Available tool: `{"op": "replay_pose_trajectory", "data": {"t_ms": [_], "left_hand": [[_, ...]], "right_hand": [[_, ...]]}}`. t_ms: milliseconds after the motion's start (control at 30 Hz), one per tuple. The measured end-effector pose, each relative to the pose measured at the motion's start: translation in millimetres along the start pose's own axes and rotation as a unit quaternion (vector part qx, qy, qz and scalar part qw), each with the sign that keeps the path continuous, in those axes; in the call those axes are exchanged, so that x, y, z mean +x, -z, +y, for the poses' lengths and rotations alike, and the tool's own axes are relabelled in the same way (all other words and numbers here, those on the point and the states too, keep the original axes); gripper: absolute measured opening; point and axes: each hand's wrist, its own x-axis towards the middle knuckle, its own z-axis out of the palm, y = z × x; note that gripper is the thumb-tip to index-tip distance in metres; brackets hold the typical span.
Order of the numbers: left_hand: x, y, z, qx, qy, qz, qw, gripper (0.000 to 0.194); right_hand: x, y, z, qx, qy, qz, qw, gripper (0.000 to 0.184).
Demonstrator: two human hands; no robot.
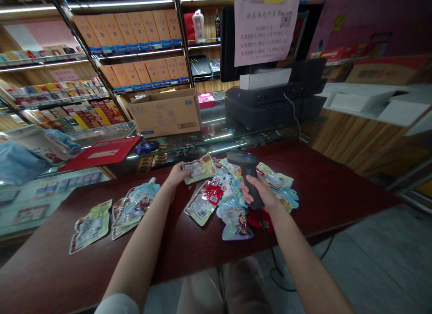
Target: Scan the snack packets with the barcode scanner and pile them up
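Observation:
My left hand (177, 175) pinches the left end of a flat, shiny snack pouch (202, 168), raised at the far side of a heap of pouches. In my right hand (259, 191) is a black barcode scanner (243, 159), its fingers wrapped round the handle and its head pointing left over the heap. Under and around the scanner lie blue pouches (233, 215), a red and clear pouch (204, 202) and a yellowish pouch (277, 176). Farther left, apart from the heap, are a small stack of pouches (135, 206) and a single pouch (92, 226).
The dark red wooden table (199, 251) meets a glass counter. On that counter stand a cardboard box (165, 113), a red folder (101, 152), and a black till (259, 106) with a paper sign (265, 32). The scanner's cable (270, 242) hangs over the table's front edge.

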Motion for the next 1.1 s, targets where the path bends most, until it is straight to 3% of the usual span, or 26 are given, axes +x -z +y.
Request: {"op": "replay_pose_trajectory", "data": {"t_ms": [200,333,433,667,800,933,1100], "left_hand": [[-34.9,1.1,19.5,-0.247,0.038,0.029,0.968,0.039],[-50.3,-0.7,29.8,-0.334,0.032,0.096,0.937,0.048],[-60.0,-4.0,36.1,-0.385,0.032,0.076,0.919,0.049],[-71.9,3.5,35.9,-0.437,0.047,0.096,0.893,0.04],[-73.9,17.6,27.6,-0.447,0.007,0.122,0.886,0.044],[-74.7,30.3,18.1,-0.446,-0.052,0.157,0.879,0.047],[-71.4,40.2,11.6,-0.427,-0.051,0.196,0.881,0.047]], "right_hand": [[-1.0,-4.2,3.1,-0.006,-0.005,0.0,1.0,0.032],[-1.4,-18.1,3.9,-0.019,-0.01,-0.019,1.0,0.029],[1.5,-34.6,4.5,-0.032,-0.009,-0.04,0.999,0.029],[13.0,-71.7,11.4,-0.033,-0.026,-0.086,0.995,0.029],[18.8,-86.1,15.9,-0.052,-0.038,-0.093,0.994,0.031],[25.2,-94.0,24.0,-0.069,-0.057,-0.082,0.993,0.037],[26.9,-92.1,36.7,-0.083,-0.074,-0.072,0.991,0.042]]}}
